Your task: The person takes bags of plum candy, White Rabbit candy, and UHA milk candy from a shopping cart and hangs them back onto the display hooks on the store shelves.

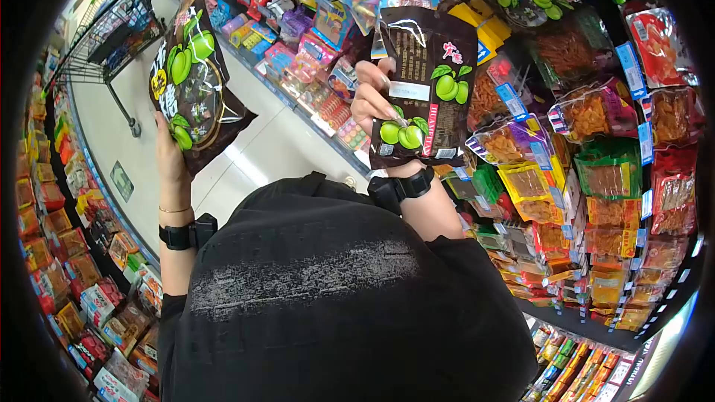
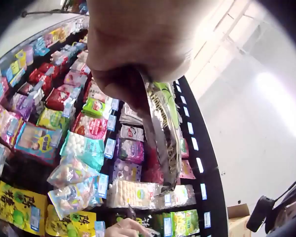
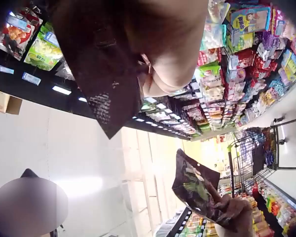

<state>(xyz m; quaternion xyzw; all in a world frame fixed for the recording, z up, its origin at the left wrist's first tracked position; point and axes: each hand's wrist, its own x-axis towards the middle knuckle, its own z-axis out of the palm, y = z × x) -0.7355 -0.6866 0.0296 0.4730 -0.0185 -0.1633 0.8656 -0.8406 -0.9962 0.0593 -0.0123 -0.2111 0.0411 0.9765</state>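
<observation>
Right bag (image 1: 410, 52): dark plastic, held up right of centre, its back panel of small print and green fruit pictures facing the head camera.
Right hand (image 1: 377, 97): gripping that bag, fingers curled over its left edge; the thumb is hidden.
Left bag (image 1: 195, 78): dark too, with larger green fruit pictures, held up at the left, tilted, well apart from the right one.
Left hand (image 1: 173, 150): pinching the lower left edge of the left bag.
Hanging packets (image 1: 596, 112): packed in rows on the right, with blue price tags (image 1: 631, 71) among them.
Tile floor (image 1: 246, 152): pale, seen between the two bags.
Sweets shelf (image 1: 309, 67): small bright packs, beyond the floor.
Shopping cart (image 1: 153, 7): black wire, far left, with goods inside.
</observation>
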